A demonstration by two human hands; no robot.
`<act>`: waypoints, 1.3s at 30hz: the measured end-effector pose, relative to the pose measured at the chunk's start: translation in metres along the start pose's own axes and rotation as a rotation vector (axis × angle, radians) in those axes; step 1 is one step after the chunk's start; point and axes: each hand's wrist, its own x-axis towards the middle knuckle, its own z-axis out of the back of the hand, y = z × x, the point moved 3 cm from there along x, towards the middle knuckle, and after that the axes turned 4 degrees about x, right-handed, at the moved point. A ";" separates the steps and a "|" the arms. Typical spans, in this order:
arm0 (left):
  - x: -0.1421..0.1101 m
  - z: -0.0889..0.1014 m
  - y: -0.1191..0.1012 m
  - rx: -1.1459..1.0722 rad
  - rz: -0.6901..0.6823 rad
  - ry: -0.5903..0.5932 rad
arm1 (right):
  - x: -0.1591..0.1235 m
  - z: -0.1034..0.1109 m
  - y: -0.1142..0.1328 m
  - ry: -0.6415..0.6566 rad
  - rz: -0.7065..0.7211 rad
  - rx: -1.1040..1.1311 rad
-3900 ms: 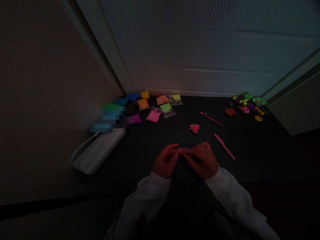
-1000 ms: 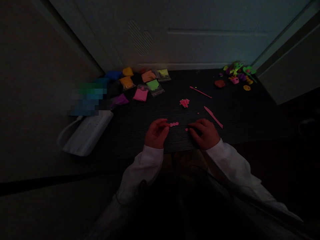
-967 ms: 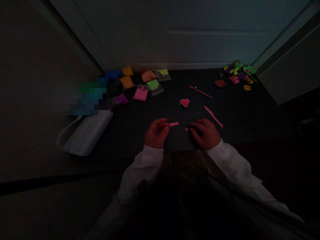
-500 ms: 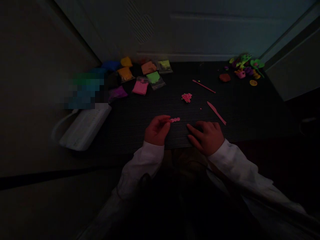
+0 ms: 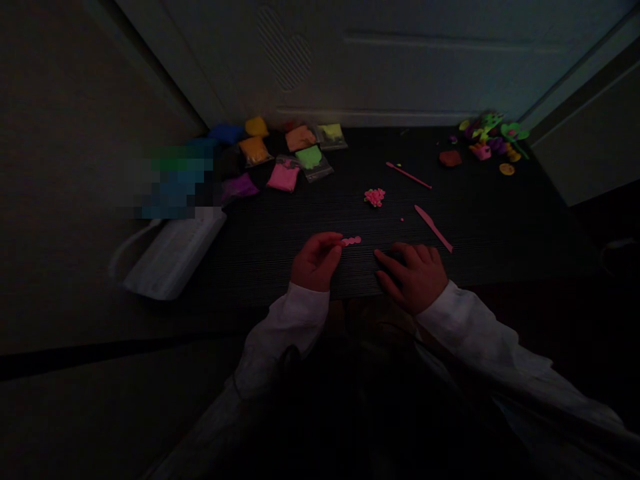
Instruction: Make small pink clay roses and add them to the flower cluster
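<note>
Between the thumb and fingers of my left hand [image 5: 315,262] is one end of a pink scalloped clay strip [image 5: 353,240]; its other end points right over the dark table. My right hand [image 5: 416,272] rests on the tabletop to the right of the strip, index finger stretched out, holding nothing. Beyond both hands lies a cluster of small pink clay flowers [image 5: 375,197] with bits of green at its edge. A tiny pink clay ball [image 5: 402,219] sits near a pink plastic clay knife [image 5: 433,228]. Farther back is a thin pink modelling tool [image 5: 409,175].
Bags of coloured clay, among them a pink bag [image 5: 283,175] and an orange bag [image 5: 255,151], lie at the back left. A white power strip [image 5: 175,253] is at the left edge. Finished-looking clay pieces [image 5: 493,137] and a reddish-brown lump [image 5: 451,159] stand back right.
The view has shifted very slightly. Both hands and the pink strip keep their places.
</note>
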 end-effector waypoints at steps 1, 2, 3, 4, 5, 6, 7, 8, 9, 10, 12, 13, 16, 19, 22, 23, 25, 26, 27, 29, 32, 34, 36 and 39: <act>0.000 0.000 0.000 0.001 0.003 0.000 | 0.000 0.000 0.000 0.002 -0.003 0.002; 0.000 0.000 0.001 -0.001 0.004 0.000 | -0.001 0.000 0.000 0.003 -0.008 0.002; 0.000 0.000 0.001 -0.003 0.006 0.000 | -0.001 0.000 0.000 0.004 -0.013 0.002; 0.000 0.000 0.001 -0.003 0.008 -0.001 | -0.001 0.000 0.000 0.004 -0.017 0.002; 0.000 0.000 0.001 -0.001 0.007 -0.002 | -0.001 -0.001 0.001 0.006 -0.019 0.003; 0.000 0.000 0.001 0.003 0.006 -0.003 | -0.001 -0.001 0.001 0.007 -0.019 0.005; 0.000 0.000 0.001 0.007 0.002 -0.004 | -0.001 -0.001 0.001 0.010 -0.018 0.008; 0.000 0.000 0.001 0.008 -0.004 -0.004 | -0.001 -0.002 0.001 0.011 -0.018 0.011; 0.000 0.000 0.000 0.007 -0.009 -0.003 | -0.001 -0.002 0.001 0.010 -0.017 0.016; 0.000 0.000 0.000 0.004 -0.011 -0.003 | -0.001 -0.002 0.000 0.008 -0.016 0.024; 0.000 0.000 0.000 -0.006 -0.009 -0.002 | -0.001 -0.002 -0.001 -0.004 -0.013 0.050; 0.000 0.000 0.000 -0.010 -0.006 -0.001 | -0.001 -0.002 -0.003 -0.010 -0.011 0.070; 0.001 0.001 0.001 -0.005 -0.002 0.000 | -0.001 -0.001 -0.007 -0.038 -0.016 0.141; 0.001 0.001 0.001 0.023 0.004 0.039 | 0.000 -0.002 -0.010 -0.056 -0.033 0.181; 0.001 0.001 0.001 0.023 -0.001 0.054 | 0.000 -0.002 -0.010 -0.051 -0.036 0.166; 0.001 0.002 0.001 0.018 -0.003 0.044 | 0.000 -0.002 -0.009 -0.049 -0.034 0.156; 0.000 0.002 0.000 0.012 -0.001 0.021 | -0.001 -0.002 -0.007 -0.049 -0.032 0.138; 0.000 0.002 0.000 0.013 0.005 0.019 | -0.001 -0.002 -0.006 -0.050 -0.030 0.133; 0.000 0.001 0.000 0.014 0.013 0.020 | -0.001 -0.002 -0.005 -0.054 -0.028 0.130; -0.001 0.001 0.000 0.012 0.025 0.026 | -0.001 -0.002 -0.005 -0.059 -0.025 0.131; -0.001 0.001 0.000 0.019 0.030 0.038 | 0.000 -0.002 -0.006 -0.064 -0.015 0.135; 0.000 0.002 -0.001 0.027 0.036 0.040 | 0.000 -0.002 -0.006 -0.076 -0.015 0.135; 0.000 0.001 -0.001 0.030 0.038 0.042 | -0.001 -0.002 -0.006 -0.087 -0.021 0.129; -0.001 0.001 -0.002 0.024 0.037 0.048 | -0.002 -0.003 -0.005 -0.080 -0.027 0.109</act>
